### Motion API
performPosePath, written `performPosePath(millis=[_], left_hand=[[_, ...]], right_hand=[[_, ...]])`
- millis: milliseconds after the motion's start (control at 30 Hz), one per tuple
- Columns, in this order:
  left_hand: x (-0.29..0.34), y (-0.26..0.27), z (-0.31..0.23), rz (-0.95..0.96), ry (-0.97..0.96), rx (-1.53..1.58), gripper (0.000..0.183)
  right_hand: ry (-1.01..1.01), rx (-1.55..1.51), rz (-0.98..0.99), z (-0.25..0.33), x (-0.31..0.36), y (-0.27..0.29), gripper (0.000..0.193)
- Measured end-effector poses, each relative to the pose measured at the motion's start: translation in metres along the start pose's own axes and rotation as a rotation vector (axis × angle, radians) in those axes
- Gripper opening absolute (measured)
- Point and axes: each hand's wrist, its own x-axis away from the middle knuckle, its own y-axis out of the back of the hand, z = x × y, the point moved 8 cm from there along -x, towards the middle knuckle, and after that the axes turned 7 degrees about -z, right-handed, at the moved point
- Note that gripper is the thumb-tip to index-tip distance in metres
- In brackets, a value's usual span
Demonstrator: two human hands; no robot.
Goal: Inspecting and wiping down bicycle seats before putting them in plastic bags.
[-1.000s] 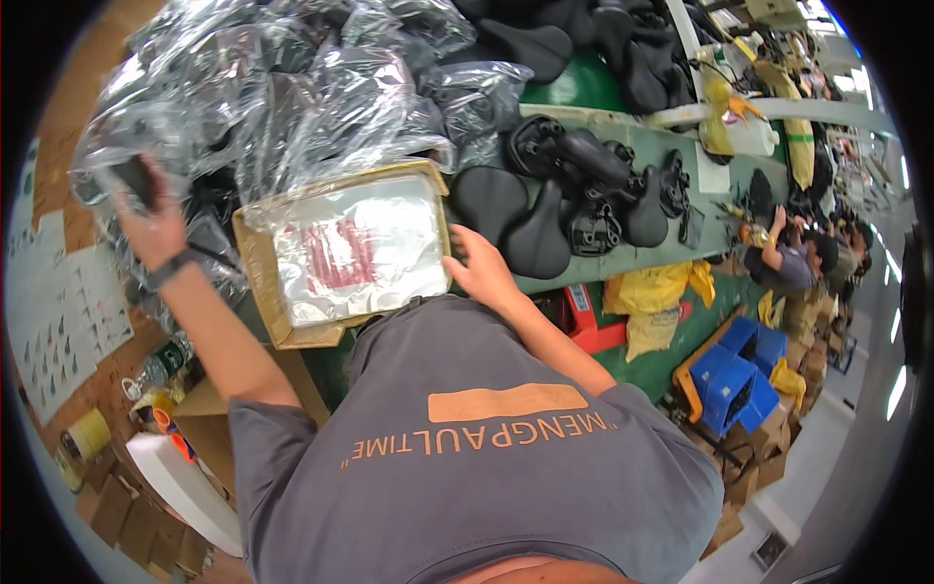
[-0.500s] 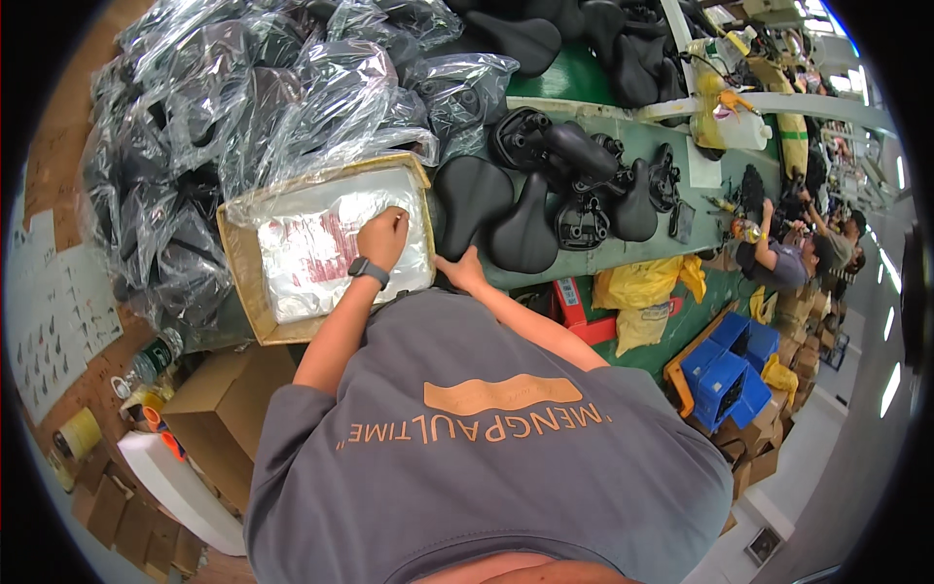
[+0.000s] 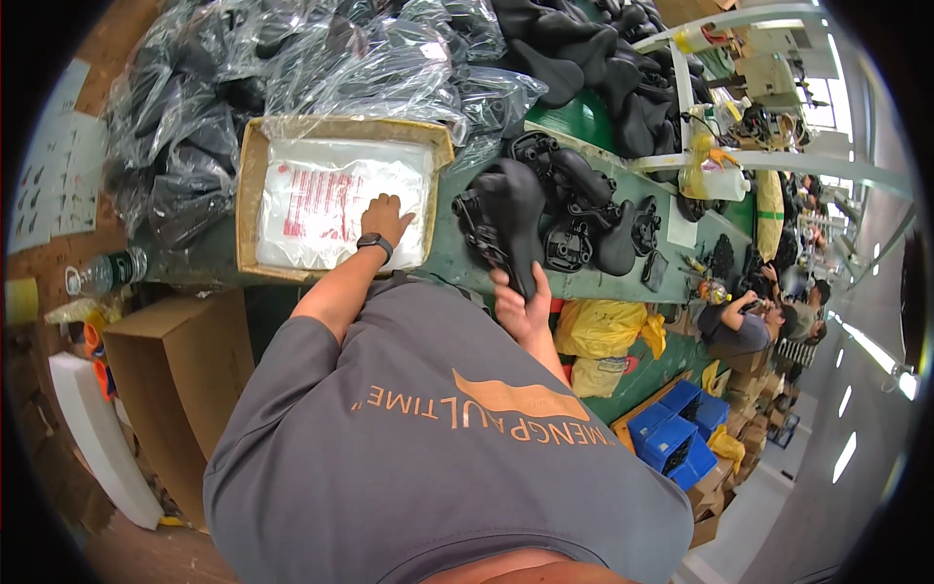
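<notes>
My left hand (image 3: 387, 220), with a watch on its wrist, rests on a stack of clear plastic bags (image 3: 311, 204) with red print. Its fingers are stretched out and apart. The bags lie inside an open cardboard box (image 3: 250, 200) on the green bench. To the right of the box, my right hand (image 3: 523, 307) is closed round the narrow nose of a black bicycle saddle (image 3: 519, 200). That saddle is lifted and tilted, its wide end away from me. Beside it lie more saddles, one smooth side up (image 3: 615, 243) and one underside up (image 3: 567, 243).
Saddles wrapped in clear plastic (image 3: 360, 73) are heaped behind the box. Further right stand a white frame (image 3: 769, 161) and yellow sacks (image 3: 598, 331). Blue bins (image 3: 671, 428) sit at lower right. A large carton (image 3: 180, 370) stands at left, and co-workers (image 3: 749, 321) are at far right.
My right hand has moved from beside the box and now grips a saddle, raised off the bench. My left hand's fingers have gone from curled to spread on the bags. The view has shifted.
</notes>
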Motion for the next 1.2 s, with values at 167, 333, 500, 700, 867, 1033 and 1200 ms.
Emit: performPosePath(millis=[167,333,500,700,867,1033,1200], left_hand=[[0.006,-0.014,0.015,0.012,0.126,0.061,0.025],[0.014,-0.031,0.066,-0.071,0.276,0.326,0.030],[0.031,-0.038,0.148,-0.167,0.566,0.502,0.034],[0.036,0.043,0.126,-0.415,0.784,1.558,0.020],[0.033,0.118,0.101,-0.207,0.696,1.461,0.019],[0.038,0.160,0.086,-0.355,0.552,0.942,0.029],[0.044,0.204,-0.052,0.033,-0.348,0.513,0.017]], right_hand=[[0.196,0.833,-0.074,-0.020,0.016,-0.023,0.069],[0.272,1.123,-0.246,-0.031,-0.050,-0.003,0.079],[0.506,1.423,-0.133,-0.062,-0.139,0.007,0.087],[0.646,1.994,-0.055,-0.057,-0.181,0.007,0.107],[0.488,2.315,0.078,-0.076,-0.177,-0.030,0.103],[0.449,2.575,0.144,-0.086,-0.175,-0.046,0.100],[0.515,2.366,0.148,-0.065,-0.188,-0.030,0.086]])
